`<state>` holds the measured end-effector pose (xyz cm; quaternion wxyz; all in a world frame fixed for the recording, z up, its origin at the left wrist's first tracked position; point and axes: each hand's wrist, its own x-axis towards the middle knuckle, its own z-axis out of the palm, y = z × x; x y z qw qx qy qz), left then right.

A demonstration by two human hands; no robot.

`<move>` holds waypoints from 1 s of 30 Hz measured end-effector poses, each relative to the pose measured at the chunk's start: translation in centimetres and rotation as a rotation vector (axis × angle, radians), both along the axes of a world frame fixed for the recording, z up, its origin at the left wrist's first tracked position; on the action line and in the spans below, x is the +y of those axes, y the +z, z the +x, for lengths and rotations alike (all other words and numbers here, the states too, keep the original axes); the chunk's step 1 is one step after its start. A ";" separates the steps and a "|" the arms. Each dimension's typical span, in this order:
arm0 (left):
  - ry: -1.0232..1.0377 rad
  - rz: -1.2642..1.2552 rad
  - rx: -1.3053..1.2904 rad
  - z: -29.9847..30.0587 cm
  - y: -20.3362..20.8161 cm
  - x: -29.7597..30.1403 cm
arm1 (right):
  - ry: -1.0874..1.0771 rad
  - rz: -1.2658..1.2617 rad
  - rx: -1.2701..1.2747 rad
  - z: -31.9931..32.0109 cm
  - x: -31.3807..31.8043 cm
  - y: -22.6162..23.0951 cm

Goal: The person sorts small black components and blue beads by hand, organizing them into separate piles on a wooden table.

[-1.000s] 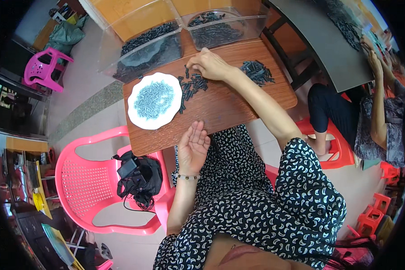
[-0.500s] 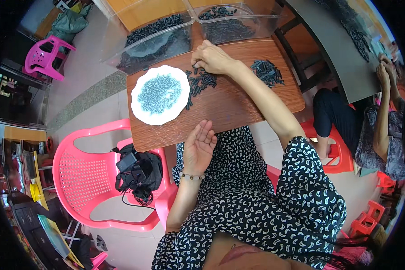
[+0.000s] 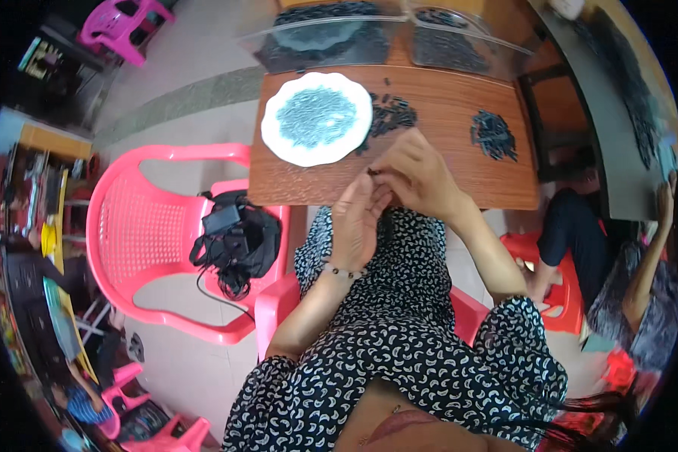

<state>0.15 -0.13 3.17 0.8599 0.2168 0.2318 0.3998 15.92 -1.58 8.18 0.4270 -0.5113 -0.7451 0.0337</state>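
Observation:
Above the near edge of the brown table, my right hand (image 3: pixel 418 177) pinches a small black piece (image 3: pixel 373 172) between its fingertips. Just beneath it, my left hand (image 3: pixel 356 222) faces palm up with fingers loosely stretched; its thumb tip is close to the piece, and I cannot tell if it touches. Beyond my hands lies a loose pile of short black pieces (image 3: pixel 395 114). To its left, a white scalloped plate (image 3: pixel 273 147) carries many small translucent pieces (image 3: pixel 316 115). Farther right is a second pile of longer dark pieces (image 3: pixel 494 135).
Clear bins (image 3: pixel 324 53) of black pieces stand along the table's (image 3: pixel 459 94) far side. A pink chair (image 3: pixel 139 226) holding a black bag (image 3: pixel 256 245) is on my left. At right, another person (image 3: pixel 633 301) sits by a dark table (image 3: pixel 618 128).
My right hand has drawn back from the black pile toward me, carrying a small piece, and now meets my left hand. The whole view has shifted.

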 end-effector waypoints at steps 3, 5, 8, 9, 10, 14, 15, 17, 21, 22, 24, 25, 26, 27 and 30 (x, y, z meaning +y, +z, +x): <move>0.048 -0.039 -0.004 -0.4 -0.6 -0.3 | 0.027 -0.038 -0.082 -1.2 -0.1 -0.4; 0.087 -0.058 -0.001 -0.9 -0.9 -0.4 | 0.062 -0.053 -0.118 -1.7 0.3 0.3; 0.130 -0.186 -0.015 -2.2 -0.7 0.1 | 0.102 -0.196 -0.010 -2.4 1.6 2.1; 0.143 -0.194 -0.003 -2.4 -0.6 0.3 | 0.074 -0.224 0.060 -2.5 2.3 1.9; 0.158 -0.203 0.008 -2.8 -0.5 0.5 | 0.047 -0.254 0.129 -2.5 3.2 1.6; 0.154 -0.201 0.005 -3.3 -0.5 0.5 | -0.175 -0.219 -0.133 -2.1 8.1 0.7; 0.150 -0.208 -0.005 -3.4 -0.7 0.5 | -0.156 -0.212 -0.133 -2.2 8.8 0.3; 0.145 -0.231 -0.021 -3.5 -0.9 0.2 | -0.250 -0.297 -0.281 -2.9 10.0 -0.1; 0.184 -0.247 -0.024 -3.8 -1.0 0.3 | -0.216 -0.399 -0.352 -3.8 11.8 -1.4; 0.191 -0.252 -0.026 -3.9 -1.0 0.4 | -0.209 -0.402 -0.354 -3.8 12.1 -1.6; 0.147 -0.205 -0.035 -3.8 -1.2 0.6 | -0.223 -0.420 -0.310 -3.6 12.2 -1.8; 0.140 -0.211 -0.039 -3.7 -1.3 0.6 | -0.230 -0.426 -0.314 -3.5 12.0 -1.8; 0.135 -0.215 -0.034 -3.6 -1.2 0.6 | -0.238 -0.417 -0.311 -3.6 11.9 -1.5; 0.127 -0.219 -0.029 -3.6 -1.1 0.6 | -0.248 -0.408 -0.307 -3.6 11.8 -1.3; 0.099 -0.217 -0.043 -3.7 -1.1 0.7 | -0.200 -0.263 -0.190 -3.4 11.7 -1.7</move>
